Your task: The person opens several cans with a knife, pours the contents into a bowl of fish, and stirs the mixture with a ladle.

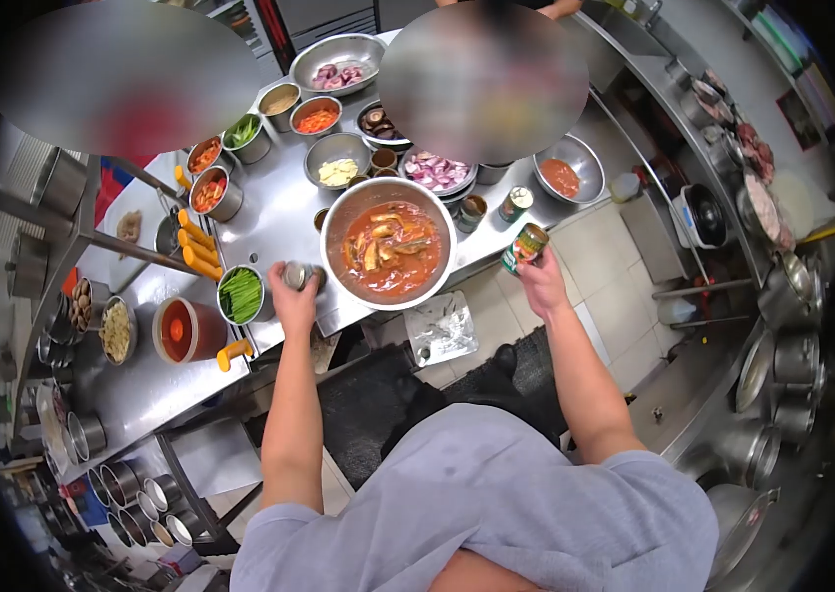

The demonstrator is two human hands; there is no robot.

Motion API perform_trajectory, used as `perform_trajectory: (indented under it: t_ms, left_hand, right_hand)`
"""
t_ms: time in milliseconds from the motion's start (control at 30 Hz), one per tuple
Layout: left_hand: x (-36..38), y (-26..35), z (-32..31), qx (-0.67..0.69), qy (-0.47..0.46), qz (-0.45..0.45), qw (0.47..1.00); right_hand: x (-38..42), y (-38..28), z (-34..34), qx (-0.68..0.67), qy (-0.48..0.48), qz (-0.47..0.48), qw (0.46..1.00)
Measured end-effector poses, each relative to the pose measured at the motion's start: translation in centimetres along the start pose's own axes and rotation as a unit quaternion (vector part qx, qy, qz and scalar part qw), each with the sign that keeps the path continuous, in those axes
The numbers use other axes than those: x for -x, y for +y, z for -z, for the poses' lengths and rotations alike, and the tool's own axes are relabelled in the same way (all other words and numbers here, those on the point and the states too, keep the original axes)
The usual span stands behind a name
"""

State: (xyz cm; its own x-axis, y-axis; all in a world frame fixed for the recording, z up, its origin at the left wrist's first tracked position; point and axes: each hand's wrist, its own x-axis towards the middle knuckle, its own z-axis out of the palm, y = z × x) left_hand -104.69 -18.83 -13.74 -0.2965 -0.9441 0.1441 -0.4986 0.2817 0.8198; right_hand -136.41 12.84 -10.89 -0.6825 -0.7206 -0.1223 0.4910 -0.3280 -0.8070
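Pinching green can (526,246) in grip of right hand (542,280), near tabletop's (274,232) near edge. Clasping small can (296,275) in grip of left hand (293,299), between greens (241,295) and big bowl (336,237).

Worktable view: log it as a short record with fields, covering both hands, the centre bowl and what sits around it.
Left hand: fingers around a small metal can, label unreadable
Right hand: holds a green-and-orange can, tilted, past the table edge
Centre: large steel bowl, on the steel worktable
Bowl contents: brownish pieces in red liquid
Beside left hand: cut greens in a container
Beyond bowl: purple-and-white chopped pieces
Standing near right hand: another can
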Motion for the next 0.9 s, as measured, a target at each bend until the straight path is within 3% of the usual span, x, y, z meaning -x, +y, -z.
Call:
perform_trajectory:
  t_ms: [100,133,200,233,333,433,533,600,667,733,767,833,867,900]
  left_hand:
    - [4.5,0.6,2.0,0.028,-0.003,0.021,0.999]
    - [6.0,1.1,2.6,0.026,-0.026,0.048,0.998]
    - [8.8,-0.8,2.9,0.038,-0.031,0.058,0.997]
    - [9.6,-0.9,3.1,0.052,-0.035,0.067,0.996]
    - [12.0,0.4,3.1,0.107,-0.001,0.092,0.99]
    - [12.1,1.2,2.9,0.07,0.043,0.083,0.993]
    - [11.0,1.4,2.2,0.094,0.06,0.083,0.99]
    - [10.0,1.6,1.7,0.09,0.057,0.096,0.99]
    - [8.8,2.0,1.6,0.067,0.046,0.109,0.991]
    - [7.9,1.1,1.0,0.023,0.057,0.101,0.993]
    - [7.5,0.5,0.7,0.022,0.064,0.078,0.995]
    - [7.0,0.0,0.3,0.046,0.068,0.058,0.995]
    - [7.0,-0.1,0.3,0.07,0.065,0.062,0.993]
    - [6.9,-1.1,-0.2,0.098,0.058,0.045,0.992]
  right_hand:
    - [-0.1,1.2,3.6,0.365,0.091,0.027,0.926]
    - [-0.4,1.3,3.6,0.364,0.09,0.026,0.927]
    - [-1.6,1.9,2.7,0.509,0.105,0.084,0.85]
    - [-2.1,1.3,0.9,0.519,0.114,0.057,0.845]
    - [-5.4,4.5,0.9,0.55,0.115,0.112,0.82]
    - [-6.5,5.6,-0.1,0.575,0.123,0.139,0.797]
    - [-5.3,5.6,0.6,0.49,0.129,0.058,0.86]
    - [-3.8,7.0,3.4,0.483,0.113,0.105,0.862]
    - [-1.2,7.6,4.5,0.416,0.116,0.027,0.902]
    - [1.5,6.4,2.4,0.399,0.105,-0.081,0.907]
    - [1.5,6.8,2.6,0.404,0.085,-0.086,0.907]
    - [0.8,7.6,2.7,0.327,0.107,-0.209,0.915]
    - [0.5,8.1,2.2,0.333,0.099,-0.212,0.914]
    - [0.4,8.2,1.0,0.373,0.008,-0.305,0.876]
